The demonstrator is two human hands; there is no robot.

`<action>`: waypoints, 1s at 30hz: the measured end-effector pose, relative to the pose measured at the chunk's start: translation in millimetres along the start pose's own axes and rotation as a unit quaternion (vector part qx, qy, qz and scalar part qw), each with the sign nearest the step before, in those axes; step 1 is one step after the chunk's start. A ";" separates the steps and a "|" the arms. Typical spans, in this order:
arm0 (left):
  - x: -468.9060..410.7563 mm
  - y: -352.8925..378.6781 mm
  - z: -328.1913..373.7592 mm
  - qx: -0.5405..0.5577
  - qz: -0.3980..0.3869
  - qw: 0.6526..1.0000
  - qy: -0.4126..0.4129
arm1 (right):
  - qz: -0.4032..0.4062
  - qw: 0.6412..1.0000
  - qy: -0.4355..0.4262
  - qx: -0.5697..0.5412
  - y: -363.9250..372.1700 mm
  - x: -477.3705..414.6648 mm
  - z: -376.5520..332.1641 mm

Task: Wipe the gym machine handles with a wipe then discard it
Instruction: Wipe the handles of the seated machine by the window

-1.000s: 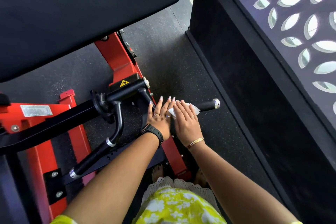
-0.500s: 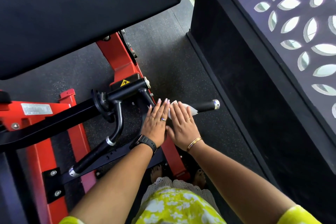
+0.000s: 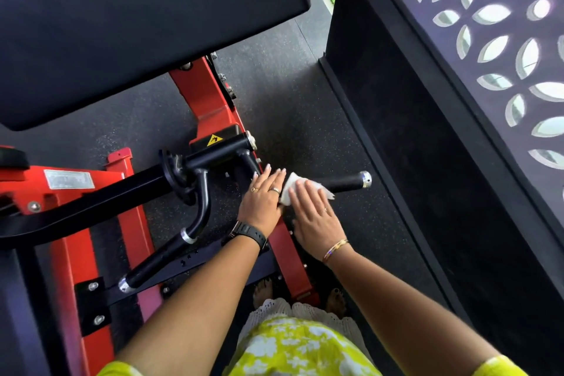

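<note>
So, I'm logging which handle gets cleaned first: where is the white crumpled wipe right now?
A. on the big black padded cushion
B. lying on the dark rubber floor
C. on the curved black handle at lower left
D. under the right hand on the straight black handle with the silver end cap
D: the white crumpled wipe lies pressed under the flat right hand on the straight black handle with the silver end cap, with the left hand beside it.

right hand (image 3: 314, 217) covers a good chunk of the wipe (image 3: 292, 191), and together with the left hand (image 3: 262, 200) hides the inner stretch of the handle (image 3: 345, 183); silver plate (image 3: 68, 179) text is too blurry to read, black pad (image 3: 137, 24) runs off-frame
</note>
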State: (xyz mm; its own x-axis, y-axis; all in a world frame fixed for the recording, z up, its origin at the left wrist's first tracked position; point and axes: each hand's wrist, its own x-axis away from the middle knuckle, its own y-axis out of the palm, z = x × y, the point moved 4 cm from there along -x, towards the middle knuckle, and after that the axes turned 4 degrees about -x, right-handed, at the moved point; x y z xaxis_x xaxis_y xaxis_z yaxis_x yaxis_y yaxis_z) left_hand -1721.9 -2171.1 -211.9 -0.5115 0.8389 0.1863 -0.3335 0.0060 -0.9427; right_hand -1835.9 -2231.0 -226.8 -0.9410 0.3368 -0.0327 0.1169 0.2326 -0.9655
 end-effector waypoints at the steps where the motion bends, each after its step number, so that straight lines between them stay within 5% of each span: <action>1: 1.8 0.9 -2.9 -0.011 0.001 1.000 -0.012 | 0.000 1.000 -0.026 0.002 -0.2 -4.9 -5.2; 17: 12.4 -10.6 -33.8 0.096 0.007 0.987 -0.125 | -0.112 0.983 -0.106 0.100 6.7 -62.2 -33.6; 25: 13.4 0.9 2.2 -0.039 -0.049 0.998 -0.020 | -0.034 0.987 -0.140 0.073 -6.1 -8.3 32.7; 30: 16.1 9.8 25.4 -0.081 -0.067 0.994 0.023 | -0.071 0.995 -0.009 0.062 -16.1 10.7 89.2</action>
State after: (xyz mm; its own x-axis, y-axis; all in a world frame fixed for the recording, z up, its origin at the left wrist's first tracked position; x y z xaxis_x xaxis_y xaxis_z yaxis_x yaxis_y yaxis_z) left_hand -1753.5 -2171.3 -211.1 -0.4331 0.8485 0.3042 -0.2620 0.2045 -0.9432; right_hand -1876.2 -2312.6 -234.6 -0.9509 0.2917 0.1038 -0.0578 0.1620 -0.9851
